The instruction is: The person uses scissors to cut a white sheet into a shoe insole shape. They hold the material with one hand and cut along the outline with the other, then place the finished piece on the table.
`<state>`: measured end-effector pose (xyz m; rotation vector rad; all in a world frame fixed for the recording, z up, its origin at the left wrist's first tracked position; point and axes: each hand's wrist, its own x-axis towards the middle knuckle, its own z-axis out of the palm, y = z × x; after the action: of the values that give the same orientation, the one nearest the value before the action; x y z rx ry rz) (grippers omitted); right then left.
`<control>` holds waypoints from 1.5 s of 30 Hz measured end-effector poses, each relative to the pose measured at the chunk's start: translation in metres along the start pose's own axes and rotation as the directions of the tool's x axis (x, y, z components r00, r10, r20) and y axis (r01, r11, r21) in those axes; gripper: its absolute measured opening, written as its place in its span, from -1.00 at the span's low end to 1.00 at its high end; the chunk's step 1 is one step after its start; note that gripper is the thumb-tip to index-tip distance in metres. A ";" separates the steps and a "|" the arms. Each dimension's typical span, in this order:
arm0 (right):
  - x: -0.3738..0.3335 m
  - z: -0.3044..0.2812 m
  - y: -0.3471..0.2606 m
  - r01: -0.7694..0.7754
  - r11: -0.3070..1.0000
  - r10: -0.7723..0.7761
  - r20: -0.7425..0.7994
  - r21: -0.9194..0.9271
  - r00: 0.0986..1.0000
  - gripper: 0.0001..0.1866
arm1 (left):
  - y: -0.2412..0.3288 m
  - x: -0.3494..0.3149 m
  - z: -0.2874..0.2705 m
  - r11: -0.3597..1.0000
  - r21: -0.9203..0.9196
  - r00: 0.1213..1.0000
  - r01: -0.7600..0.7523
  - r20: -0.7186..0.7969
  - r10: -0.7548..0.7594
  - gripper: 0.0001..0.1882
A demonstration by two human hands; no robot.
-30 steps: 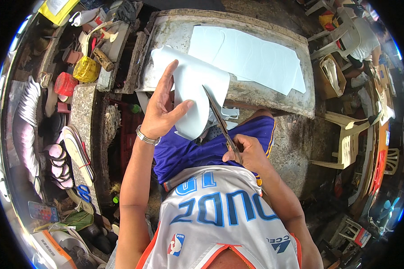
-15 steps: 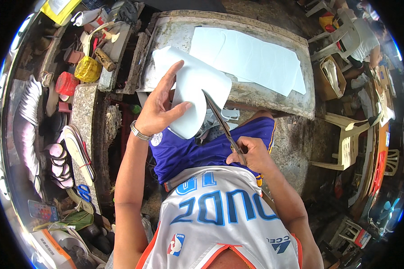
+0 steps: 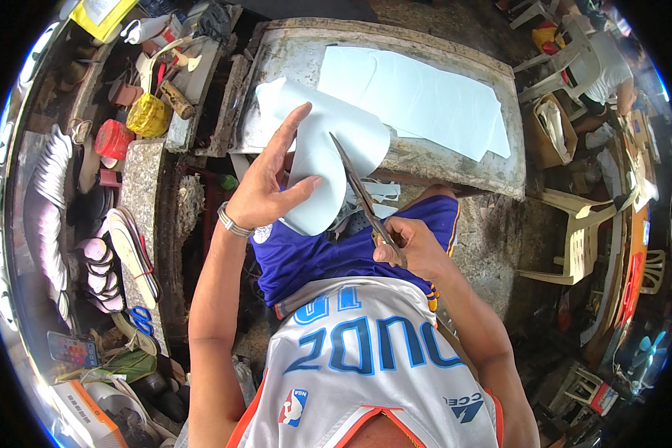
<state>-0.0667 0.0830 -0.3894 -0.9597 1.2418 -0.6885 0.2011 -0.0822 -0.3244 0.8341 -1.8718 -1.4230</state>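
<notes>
A pale bluish-white sheet (image 3: pixel 360 142) curls over the near left edge of the low table, its lower part hanging above my lap. My left hand (image 3: pixel 265 187) holds it from the left side, thumb lying on its face and long fingers stretched upward along it. Long dark scissors (image 3: pixel 362 196) are gripped by the handles in my right hand (image 3: pixel 420 248). Their blades point up and left, into a cut in the sheet, with the curved cut edge beside them. Flat on the table behind lie more overlapping pale sheets (image 3: pixel 414 97).
The worn table (image 3: pixel 463 178) has a rough rim. Offcuts (image 3: pixel 384 192) lie below its near edge. At left, a bench (image 3: pixel 140 179) borders insoles (image 3: pixel 131 250), blue-handled scissors (image 3: pixel 140 321) and a phone (image 3: pixel 72 349). A cream plastic chair (image 3: pixel 577 235) stands right; another person (image 3: pixel 605 71) sits beyond.
The scissors have moved slightly up and left, with their tip further up the sheet. My right hand has shifted a little with them; the left hand and sheet have moved slightly right.
</notes>
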 end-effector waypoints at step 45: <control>0.008 0.004 -0.013 0.049 0.994 -0.055 -0.061 -0.093 0.997 -0.37 | 0.004 -0.003 -0.004 0.985 0.171 0.998 -0.020 0.061 0.010 0.11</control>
<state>-0.0601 0.0709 -0.3815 -1.0556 1.3176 -0.7125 0.2054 -0.0816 -0.3201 0.8656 -2.0649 -1.3041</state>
